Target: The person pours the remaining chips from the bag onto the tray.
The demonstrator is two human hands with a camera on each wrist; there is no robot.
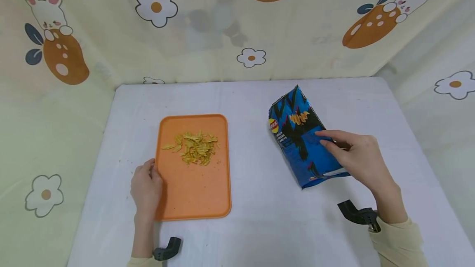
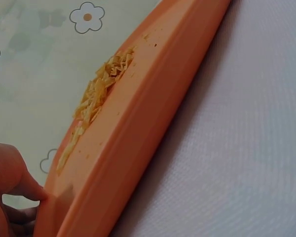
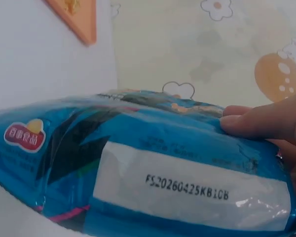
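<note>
On the left lies an orange tray [image 1: 193,193] bearing a pile of thin yellow crisp pieces [image 1: 198,148]. My left hand [image 1: 146,186] pinches the tray's left rim; in the left wrist view its thumb [image 2: 32,190] presses the rim, with fingers curled beneath. To the right, my right hand [image 1: 361,158] holds a blue snack bag [image 1: 297,147] by its right side. The right wrist view shows the thumb [image 3: 237,123] on the bag's surface, while other fingers are partly hidden behind it. A white strip [image 3: 187,190] with a printed code faces that camera.
The white table [image 1: 252,226] has a few small crumbs near the tray. A printed curtain [image 1: 208,36] with flowers and rabbits hangs behind the table and at both sides. Dark camera mounts [image 1: 358,213] sit at both wrists.
</note>
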